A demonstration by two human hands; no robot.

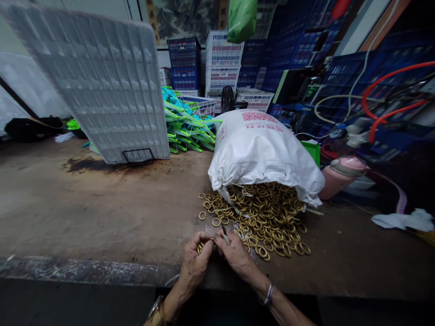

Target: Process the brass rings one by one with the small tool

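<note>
Several brass-coloured rings (200,246) are gripped in my left hand (195,258), its fingers curled round them near the table's front edge. My right hand (233,253) is closed on a small knife-like tool with a dark tip (224,234), which points up between thumb and fingers. The two hands meet at the fingertips; what they pinch there is too small to make out. Just beyond them, a heap of brass-coloured rings (268,217) spills from the mouth of a white woven sack (251,154) lying on its side.
On the wooden table (102,213), a ribbed translucent panel (115,90) stands upright at the left. Behind it lie green and blue plastic pieces (186,127). A pink bottle (343,176) stands right of the sack, near red hoses (377,104). Stacked crates (222,68) fill the back.
</note>
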